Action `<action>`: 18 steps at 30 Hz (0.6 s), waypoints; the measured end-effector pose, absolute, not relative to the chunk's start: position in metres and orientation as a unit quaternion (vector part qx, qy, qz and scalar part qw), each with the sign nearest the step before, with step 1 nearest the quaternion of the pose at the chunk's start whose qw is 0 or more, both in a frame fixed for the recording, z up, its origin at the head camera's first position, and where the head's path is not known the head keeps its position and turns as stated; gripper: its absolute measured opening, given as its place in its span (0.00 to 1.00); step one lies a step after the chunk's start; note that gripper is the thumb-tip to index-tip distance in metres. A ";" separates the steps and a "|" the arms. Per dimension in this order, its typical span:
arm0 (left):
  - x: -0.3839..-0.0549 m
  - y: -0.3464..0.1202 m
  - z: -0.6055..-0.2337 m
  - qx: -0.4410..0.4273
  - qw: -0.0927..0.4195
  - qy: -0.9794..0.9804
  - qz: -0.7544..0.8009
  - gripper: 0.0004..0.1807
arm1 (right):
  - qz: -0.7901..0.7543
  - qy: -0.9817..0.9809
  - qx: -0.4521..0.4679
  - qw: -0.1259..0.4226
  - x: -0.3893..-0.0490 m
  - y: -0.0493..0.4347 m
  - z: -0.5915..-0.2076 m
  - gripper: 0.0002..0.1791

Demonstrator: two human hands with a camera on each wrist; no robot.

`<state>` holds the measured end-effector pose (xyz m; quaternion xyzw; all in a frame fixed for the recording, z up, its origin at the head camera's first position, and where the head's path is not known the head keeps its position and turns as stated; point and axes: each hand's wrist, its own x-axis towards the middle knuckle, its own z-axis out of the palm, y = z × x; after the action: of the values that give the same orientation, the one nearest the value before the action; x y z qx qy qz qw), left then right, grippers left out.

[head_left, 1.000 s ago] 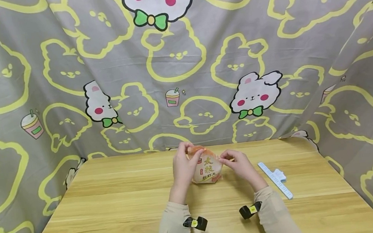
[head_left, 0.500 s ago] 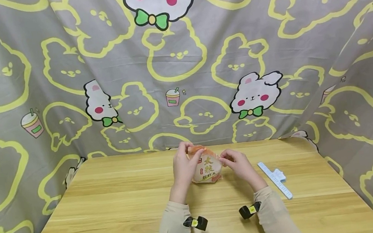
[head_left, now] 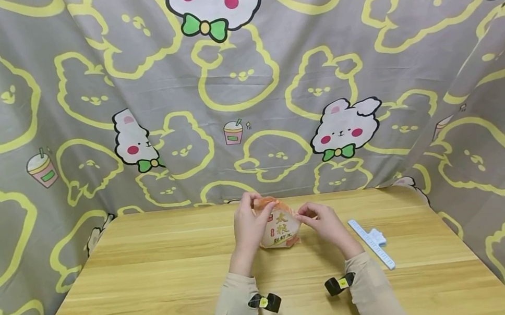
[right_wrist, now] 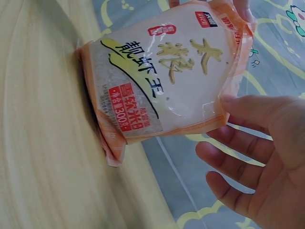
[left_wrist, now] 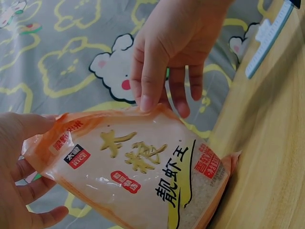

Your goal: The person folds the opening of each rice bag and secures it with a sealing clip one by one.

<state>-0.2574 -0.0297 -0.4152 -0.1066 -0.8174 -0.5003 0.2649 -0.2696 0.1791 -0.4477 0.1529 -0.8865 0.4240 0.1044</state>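
Note:
A small orange and cream plastic bag of rice [head_left: 280, 230], printed with gold and black characters, stands upright on the table. My left hand [head_left: 249, 226] pinches its top left corner, thumb in front and fingers behind, as the left wrist view also shows. On the other side, my right hand [head_left: 321, 220] pinches the upper right edge between thumb and index finger; in the right wrist view its other fingers are spread loosely away from the bag [right_wrist: 157, 71]. A light blue bag clip [head_left: 373, 242] lies flat on the table to the right of my right forearm.
The wooden table [head_left: 153, 274] reaches back to a grey curtain [head_left: 169, 94] with yellow outlines and white rabbit figures, which encloses the back and both sides. Black wrist cameras [head_left: 265, 302] are strapped at both cuffs.

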 end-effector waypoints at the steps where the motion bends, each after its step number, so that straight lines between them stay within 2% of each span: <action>1: -0.257 -0.030 -0.415 -0.107 0.264 -0.818 -0.500 0.18 | 0.424 -0.886 0.154 0.104 -0.269 0.180 -0.447 0.05; 13: -0.258 -0.029 -0.417 -0.106 0.269 -0.820 -0.494 0.18 | 0.415 -0.893 0.150 0.085 -0.267 0.183 -0.438 0.07; 18: -0.258 -0.030 -0.417 -0.105 0.271 -0.820 -0.494 0.19 | 0.410 -0.895 0.146 0.097 -0.265 0.184 -0.433 0.07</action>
<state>-0.2583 -0.0299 -0.4174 -0.1053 -0.8198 -0.4935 0.2707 -0.2646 0.1842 -0.4332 0.1463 -0.8949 0.4105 0.0966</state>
